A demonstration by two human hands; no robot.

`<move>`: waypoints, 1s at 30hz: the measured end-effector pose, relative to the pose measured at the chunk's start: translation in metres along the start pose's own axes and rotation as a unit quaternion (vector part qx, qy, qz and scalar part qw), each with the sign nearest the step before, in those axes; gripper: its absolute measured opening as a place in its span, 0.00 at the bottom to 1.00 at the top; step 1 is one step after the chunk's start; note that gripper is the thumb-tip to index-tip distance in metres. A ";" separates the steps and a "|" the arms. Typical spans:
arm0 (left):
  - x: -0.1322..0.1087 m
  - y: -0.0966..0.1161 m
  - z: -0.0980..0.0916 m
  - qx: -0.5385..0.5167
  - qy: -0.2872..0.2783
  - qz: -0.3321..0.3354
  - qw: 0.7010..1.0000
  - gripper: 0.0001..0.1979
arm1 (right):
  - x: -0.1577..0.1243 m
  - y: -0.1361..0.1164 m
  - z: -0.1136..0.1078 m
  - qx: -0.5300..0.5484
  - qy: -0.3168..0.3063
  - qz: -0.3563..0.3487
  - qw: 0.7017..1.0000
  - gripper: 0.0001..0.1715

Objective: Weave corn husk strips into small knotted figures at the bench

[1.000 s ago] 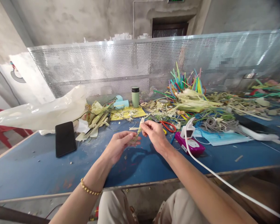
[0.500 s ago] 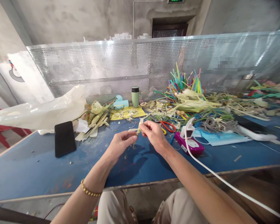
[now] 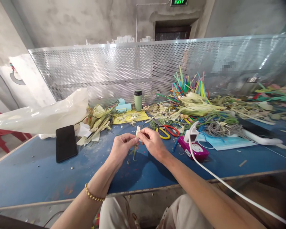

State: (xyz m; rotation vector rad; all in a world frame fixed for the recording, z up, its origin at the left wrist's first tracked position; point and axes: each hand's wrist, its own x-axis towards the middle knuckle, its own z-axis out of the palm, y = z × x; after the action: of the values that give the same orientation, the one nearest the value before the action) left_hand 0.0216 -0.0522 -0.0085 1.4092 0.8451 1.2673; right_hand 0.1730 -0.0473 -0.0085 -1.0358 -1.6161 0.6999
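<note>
My left hand [image 3: 122,145] and my right hand [image 3: 153,143] meet above the blue table [image 3: 90,175]. Both are pinched on a small pale plant piece [image 3: 138,129], whose flat tip sticks up between the fingertips. Thin green strands [image 3: 134,153] hang below my left fingers. The middle of the piece is hidden by the fingers. Behind my hands, a yellow sheet [image 3: 143,117] carries small pale scraps. Scissors with red and yellow handles [image 3: 164,133] lie just beyond my right hand.
A black phone [image 3: 66,143], dried husks [image 3: 101,122] and a plastic bag [image 3: 50,116] are at left. A green bottle [image 3: 138,101] stands behind. At right are a purple power block [image 3: 193,149] with a white cable, a blue mask [image 3: 233,142], wires and colourful pipe cleaners [image 3: 190,84].
My hands have come closer together, and my right hand has shifted left and slightly down. The piece's pale tip has moved left, and the green strands show more clearly below.
</note>
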 end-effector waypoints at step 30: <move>0.023 0.052 -0.035 0.041 0.101 -0.029 0.994 0.16 | 0.090 0.025 -0.053 -0.419 -0.059 0.032 0.906 0.08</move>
State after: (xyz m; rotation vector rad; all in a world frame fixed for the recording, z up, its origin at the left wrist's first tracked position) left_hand -0.0144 -0.0352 0.0452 1.3257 1.0773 1.3591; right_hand 0.2232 0.0407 0.0261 -1.6788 -2.0510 0.0663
